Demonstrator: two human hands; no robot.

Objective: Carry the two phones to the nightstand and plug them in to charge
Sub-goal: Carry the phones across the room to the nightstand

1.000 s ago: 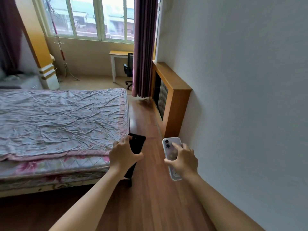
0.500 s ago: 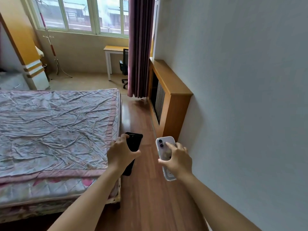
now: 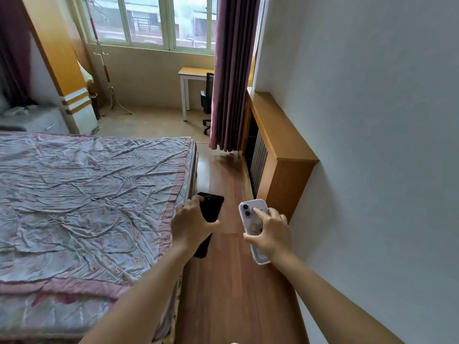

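My left hand [image 3: 190, 225] grips a black phone [image 3: 211, 207], held back side up over the wooden floor beside the bed's edge. My right hand [image 3: 269, 230] holds a pale lilac phone [image 3: 248, 209] in a clear case, camera lenses facing up, index finger laid along its back. The two phones are side by side, a short gap apart, in front of me at waist height. A low white piece of furniture [image 3: 44, 120] stands at the far left beyond the bed; whether it is the nightstand I cannot tell.
A bed [image 3: 87, 199] with a crumpled pink-edged cover fills the left. A wooden radiator cover [image 3: 280, 145] juts from the white wall on the right, narrowing the floor strip [image 3: 231, 294]. Ahead hang a maroon curtain [image 3: 233, 70], with a desk [image 3: 192, 73] and office chair [image 3: 207, 105] under the window.
I have walked forward along the bed's side; the bed corner has slid down and left in view. Both hands keep the same hold on their phones.
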